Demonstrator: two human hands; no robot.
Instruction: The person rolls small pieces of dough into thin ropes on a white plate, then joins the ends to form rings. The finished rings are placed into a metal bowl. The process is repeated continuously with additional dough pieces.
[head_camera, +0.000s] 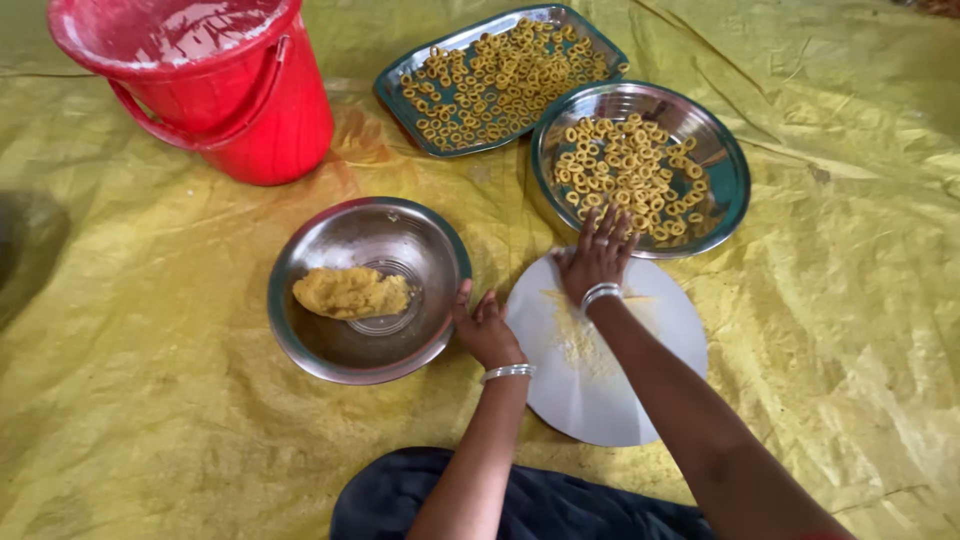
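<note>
The bucket (195, 80) is cut off by the top edge. The right hand (597, 258) hides whatever lies under its palm on the disc (640, 400). The left hand (485, 328) hides part of the bowl (330, 350) rim. Both forearms leave the bottom edge.

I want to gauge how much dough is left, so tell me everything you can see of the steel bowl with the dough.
The steel bowl is round, shiny metal with a rolled rim, upright on the yellow sheet. Inside lies one yellow dough lump, left of centre, covering only part of the base. The left hand touches its right rim. A flat round plate lies just right of it.
</note>
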